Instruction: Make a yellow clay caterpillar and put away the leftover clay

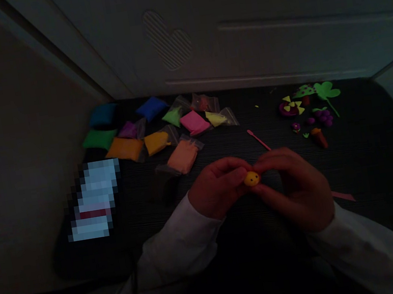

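The fingers [235,170] of the left hand [218,189] and the right hand [294,188] are curled and closed in a pinch, their tips pressing a yellow clay ball [252,178] from either side. The ball sits between the hands, above a dark ribbed surface [371,164], and shows two small dark dots on its exposed face. Both white sleeves [362,252] are pulled down to the wrists.

Just beyond the hands lies a pink plastic modelling tool [258,140]. A pink strip [343,196] protrudes from behind the right hand.

Finished work is on the right: a green-topped mushroom [303,93], a green leaf [326,90], purple grapes [324,118], a maroon-and-yellow flower [291,108], and a brown cone [319,138].

Material on hand is on the left: bags of coloured clay, with a peach bag [182,156] nearest the hands, and pink [194,122], yellow [156,142], orange [125,149], green [99,139], and blue [151,108] bags beyond. Whether these bags are opened cannot be determined.

The yellow ball is shaped and marked, but shows no attached parts. A pixelated object [94,198] is unidentifiable. A white door [237,26] closes off the far edge.
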`<state>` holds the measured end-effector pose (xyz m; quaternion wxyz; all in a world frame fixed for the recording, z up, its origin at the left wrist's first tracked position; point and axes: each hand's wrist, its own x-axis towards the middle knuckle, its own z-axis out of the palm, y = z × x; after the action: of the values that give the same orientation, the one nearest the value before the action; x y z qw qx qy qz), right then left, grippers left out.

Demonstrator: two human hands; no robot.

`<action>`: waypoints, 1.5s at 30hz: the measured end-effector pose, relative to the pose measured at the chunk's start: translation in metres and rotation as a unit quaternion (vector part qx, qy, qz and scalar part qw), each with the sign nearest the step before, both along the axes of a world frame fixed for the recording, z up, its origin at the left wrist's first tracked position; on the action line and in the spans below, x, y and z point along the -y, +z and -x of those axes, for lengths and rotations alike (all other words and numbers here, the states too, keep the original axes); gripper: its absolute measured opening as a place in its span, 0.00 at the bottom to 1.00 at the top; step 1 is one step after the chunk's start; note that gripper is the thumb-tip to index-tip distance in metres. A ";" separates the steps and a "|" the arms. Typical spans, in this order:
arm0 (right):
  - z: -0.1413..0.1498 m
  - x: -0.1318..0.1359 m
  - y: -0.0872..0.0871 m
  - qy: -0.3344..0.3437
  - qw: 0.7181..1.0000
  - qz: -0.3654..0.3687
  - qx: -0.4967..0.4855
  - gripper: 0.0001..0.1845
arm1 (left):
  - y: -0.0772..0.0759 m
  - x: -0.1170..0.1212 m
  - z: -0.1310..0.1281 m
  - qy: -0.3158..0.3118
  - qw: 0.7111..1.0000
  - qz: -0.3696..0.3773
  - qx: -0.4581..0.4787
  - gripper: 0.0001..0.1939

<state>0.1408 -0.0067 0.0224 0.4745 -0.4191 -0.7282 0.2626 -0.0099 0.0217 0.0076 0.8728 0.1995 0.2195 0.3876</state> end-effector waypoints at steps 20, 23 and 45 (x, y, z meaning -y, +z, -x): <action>-0.028 -0.015 -0.001 -0.131 0.987 0.090 0.025 0.08 | 0.000 -0.008 0.004 0.029 0.998 0.055 0.024 0.09; -0.017 -0.010 -0.001 -0.055 0.995 0.083 0.001 0.11 | -0.001 -0.007 0.003 0.017 0.999 0.039 0.027 0.10; -0.008 -0.006 0.003 -0.018 0.996 -0.015 0.084 0.16 | -0.002 -0.004 0.000 -0.006 0.999 -0.031 -0.007 0.12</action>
<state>0.1484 -0.0009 0.0252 0.4223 -0.4453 -0.7619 0.2071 -0.0100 0.0253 0.0060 0.8671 0.2299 0.2121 0.3877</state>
